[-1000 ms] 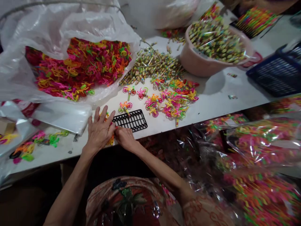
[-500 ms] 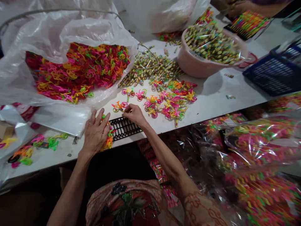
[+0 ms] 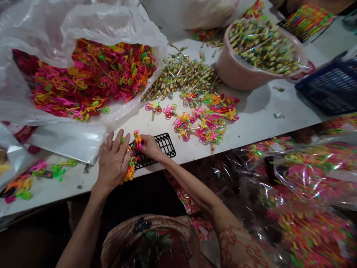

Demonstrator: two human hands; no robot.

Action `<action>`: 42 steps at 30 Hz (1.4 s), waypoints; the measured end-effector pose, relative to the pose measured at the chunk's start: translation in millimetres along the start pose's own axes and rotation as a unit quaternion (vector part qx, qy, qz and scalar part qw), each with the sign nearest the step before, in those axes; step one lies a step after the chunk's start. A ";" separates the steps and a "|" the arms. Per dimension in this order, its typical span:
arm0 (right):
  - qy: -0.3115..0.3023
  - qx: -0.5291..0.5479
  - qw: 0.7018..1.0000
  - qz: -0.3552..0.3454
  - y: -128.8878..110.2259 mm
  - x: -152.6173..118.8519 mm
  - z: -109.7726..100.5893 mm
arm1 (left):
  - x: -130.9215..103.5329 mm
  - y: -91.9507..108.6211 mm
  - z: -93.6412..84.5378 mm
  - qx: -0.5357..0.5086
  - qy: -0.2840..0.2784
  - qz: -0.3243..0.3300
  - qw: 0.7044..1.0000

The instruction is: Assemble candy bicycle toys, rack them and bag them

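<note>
My left hand (image 3: 113, 160) lies with fingers stretched out over the left end of a black plastic rack (image 3: 166, 145). Beneath and beside it, orange, yellow and green plastic toys (image 3: 129, 172) stand packed in that end. My right hand (image 3: 149, 146) is closed in a pinch around a small toy bicycle (image 3: 137, 139), pink and orange, just above the rack and beside my left fingers. The rack's openings show at its right side. Beyond the rack lies a heap of toy bicycles on candy-patterned tubes (image 3: 206, 119).
A large plastic bag (image 3: 92, 22) of loose bright toy parts stands left. Small patterned tubes (image 3: 184, 76) lie behind, beside a pink basin (image 3: 242, 76) full of them. At right are a blue basket (image 3: 331, 83) and packed bags (image 3: 312, 178). Clear plastic bags (image 3: 69, 143) lie left.
My right hand has brought the toy bicycle from the table beyond the rack left and nearer, close to my left hand. My left hand stays over the packed toys.
</note>
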State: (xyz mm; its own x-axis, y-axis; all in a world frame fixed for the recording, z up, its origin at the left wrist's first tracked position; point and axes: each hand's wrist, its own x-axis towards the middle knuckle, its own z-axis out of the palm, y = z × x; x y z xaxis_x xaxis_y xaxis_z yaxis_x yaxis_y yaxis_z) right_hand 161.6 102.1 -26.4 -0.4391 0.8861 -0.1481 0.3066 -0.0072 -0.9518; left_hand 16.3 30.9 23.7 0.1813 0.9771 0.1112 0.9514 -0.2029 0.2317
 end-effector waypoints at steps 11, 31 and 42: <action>-0.116 -0.331 0.936 -0.030 -24.4 16.4 -28.7 | 3.2 8.8 -5.4 -0.003 -0.032 -0.002 0.999; 0.030 0.187 0.979 0.075 4.5 -62.1 3.3 | 4.6 10.3 -3.1 -0.028 -0.012 -0.051 0.998; 0.030 -0.182 0.982 -0.032 12.3 -72.4 23.3 | 6.3 14.8 -11.4 -0.024 -0.040 -0.051 0.998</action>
State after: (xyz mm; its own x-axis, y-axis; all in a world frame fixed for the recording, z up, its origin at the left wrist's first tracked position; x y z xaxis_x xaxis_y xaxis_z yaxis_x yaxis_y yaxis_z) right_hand 177.4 27.0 -33.6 -0.4200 0.9053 -0.0635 0.5661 0.2066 -0.7981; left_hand 28.7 33.3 38.9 0.1057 0.9944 0.0076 0.9532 -0.1035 0.2840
